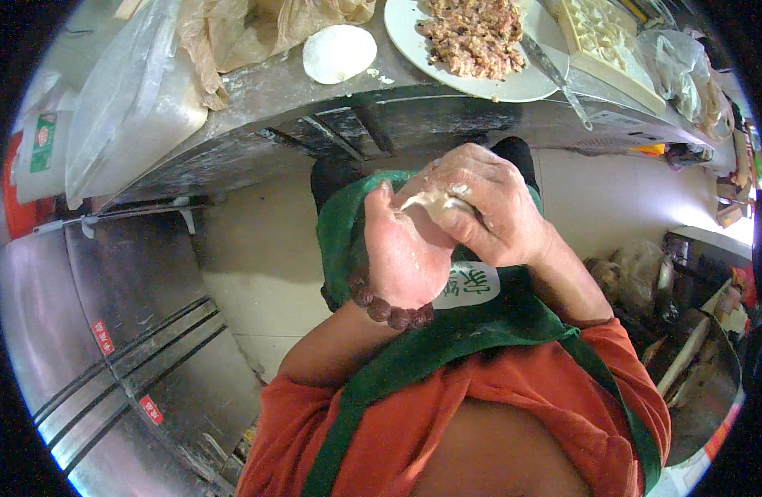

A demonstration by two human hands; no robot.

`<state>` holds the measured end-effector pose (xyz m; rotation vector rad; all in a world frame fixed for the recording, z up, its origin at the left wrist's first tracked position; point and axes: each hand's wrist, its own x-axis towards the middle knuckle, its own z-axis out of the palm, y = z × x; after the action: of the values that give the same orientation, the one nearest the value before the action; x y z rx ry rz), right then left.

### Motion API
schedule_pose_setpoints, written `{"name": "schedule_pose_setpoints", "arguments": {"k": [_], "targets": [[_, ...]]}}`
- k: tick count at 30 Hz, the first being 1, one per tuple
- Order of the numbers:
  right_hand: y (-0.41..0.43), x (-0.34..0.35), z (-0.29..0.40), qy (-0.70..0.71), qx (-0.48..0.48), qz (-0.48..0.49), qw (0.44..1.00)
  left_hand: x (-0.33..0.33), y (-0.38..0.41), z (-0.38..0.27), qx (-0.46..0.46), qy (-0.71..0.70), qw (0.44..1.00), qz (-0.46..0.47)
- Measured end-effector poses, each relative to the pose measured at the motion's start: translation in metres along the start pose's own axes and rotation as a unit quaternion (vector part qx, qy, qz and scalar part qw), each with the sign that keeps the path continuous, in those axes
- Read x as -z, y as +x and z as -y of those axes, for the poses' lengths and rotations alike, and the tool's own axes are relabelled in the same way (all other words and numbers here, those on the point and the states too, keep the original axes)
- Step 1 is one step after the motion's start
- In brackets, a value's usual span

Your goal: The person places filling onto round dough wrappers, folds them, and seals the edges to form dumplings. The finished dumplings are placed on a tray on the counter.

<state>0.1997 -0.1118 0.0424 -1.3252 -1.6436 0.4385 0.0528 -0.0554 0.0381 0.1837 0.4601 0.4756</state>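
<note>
Both my hands are together above my lap, in front of the green apron (480, 323). Between them is a small piece of white dough (434, 200), its pleated edge showing. My right hand (505, 205) pinches the dough between thumb and bent fingers. Cupped beneath it, my left hand (409, 261) supports the dough, with its thumb up along the near side. The left fingers are largely hidden behind the right hand. Flour whitens the skin of both hands. A dark beaded bracelet (390, 310) circles my left wrist. Any filling inside the dough is hidden.
On the metal counter (263, 93) ahead sit a white floured disc (340, 54) and a plate (412, 43) of minced filling (474, 37) with a metal spatula (555, 77). A tray (629, 77) of dumplings stands right. Plastic bags (126, 105) lie left. Steel cabinet doors (132, 279) flank me.
</note>
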Motion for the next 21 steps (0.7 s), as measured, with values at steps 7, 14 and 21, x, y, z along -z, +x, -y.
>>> {"name": "schedule_pose_setpoints", "arguments": {"k": [7,14,21], "targets": [[0.002,0.008,0.006,-0.094,0.016,-0.037,0.995,0.011,0.009,0.008,-0.078,-0.007,0.995,0.065],[-0.009,0.024,-0.010,-0.147,0.003,-0.093,0.985,0.012,0.010,0.003,-0.115,0.046,0.990,0.067],[-0.007,0.209,-0.027,-0.384,-0.144,-0.216,0.886,0.019,0.004,-0.016,-0.126,0.101,0.986,0.035]]}}
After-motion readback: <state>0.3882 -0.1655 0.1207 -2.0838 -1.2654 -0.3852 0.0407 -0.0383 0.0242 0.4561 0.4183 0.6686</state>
